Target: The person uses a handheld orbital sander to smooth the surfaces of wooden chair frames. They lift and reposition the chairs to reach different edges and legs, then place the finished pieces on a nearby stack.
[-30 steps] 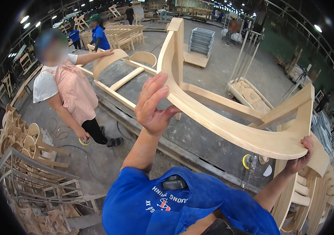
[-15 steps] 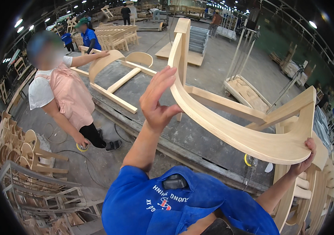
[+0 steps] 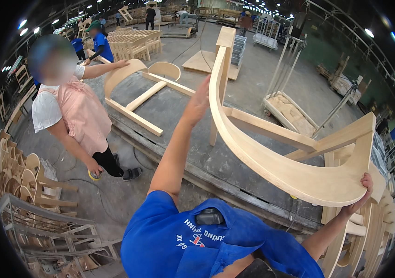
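A pale wooden chair frame [image 3: 271,164] with a broad curved backrest stands tilted on the grey worktable in front of me. My left hand [image 3: 198,105] is beside the backrest's left end, fingers stretched out along its outer face; whether the palm presses on it is hard to see. Around the lower edge of the backrest's right end, my right hand [image 3: 363,193] is closed, its fingertips showing on the outer side. Straight rails [image 3: 269,129] join the frame's legs beyond the curve.
Another chair frame [image 3: 146,95] lies on the worktable [image 3: 183,139] at left, held by a co-worker [image 3: 84,111] with a sander [image 3: 94,175] in the other hand. Stacked chair parts [image 3: 359,231] stand at my right, more [image 3: 30,180] at left. A trolley [image 3: 287,113] stands beyond the table.
The left end of the chair frame has shifted slightly right and down. My left hand has turned from thumb spread wide to fingers along the outer face. My right hand keeps its hold.
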The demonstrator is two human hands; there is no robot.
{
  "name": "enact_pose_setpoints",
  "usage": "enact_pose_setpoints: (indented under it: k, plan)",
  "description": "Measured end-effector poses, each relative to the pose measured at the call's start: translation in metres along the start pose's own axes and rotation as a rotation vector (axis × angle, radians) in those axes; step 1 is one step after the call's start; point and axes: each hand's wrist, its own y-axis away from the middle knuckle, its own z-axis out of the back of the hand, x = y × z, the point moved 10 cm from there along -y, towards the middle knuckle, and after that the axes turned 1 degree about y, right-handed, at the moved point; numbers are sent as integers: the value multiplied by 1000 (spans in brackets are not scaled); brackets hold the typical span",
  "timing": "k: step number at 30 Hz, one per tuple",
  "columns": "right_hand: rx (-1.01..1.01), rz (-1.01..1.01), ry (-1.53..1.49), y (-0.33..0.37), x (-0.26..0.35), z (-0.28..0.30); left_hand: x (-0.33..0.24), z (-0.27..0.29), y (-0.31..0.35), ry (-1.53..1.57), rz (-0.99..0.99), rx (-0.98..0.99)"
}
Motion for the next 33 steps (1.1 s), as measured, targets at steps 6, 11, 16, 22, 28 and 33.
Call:
enact_pose_setpoints:
  k: [6,11,16,22,28,33]
  plan:
    - [-72,-82,-6,12,-16,14,93,20,-28,-2,83,4]
    - [-48,-34,-35,16,-57,38,75,11,-27,-120,-60,-5]
    - [-40,-324,-50,-34,-139,75,19,-51,-12,-260,-161,-11]
    - [14,34,480,-97,-27,38,-31,-122,-7,-549,-234,-87]
    - [-101,141,473,-145,41,-24,-44,-178,0,-384,-314,-22]
    - [-117,65,317,-162,13,-19,-35,-187,-6,-233,-254,45]
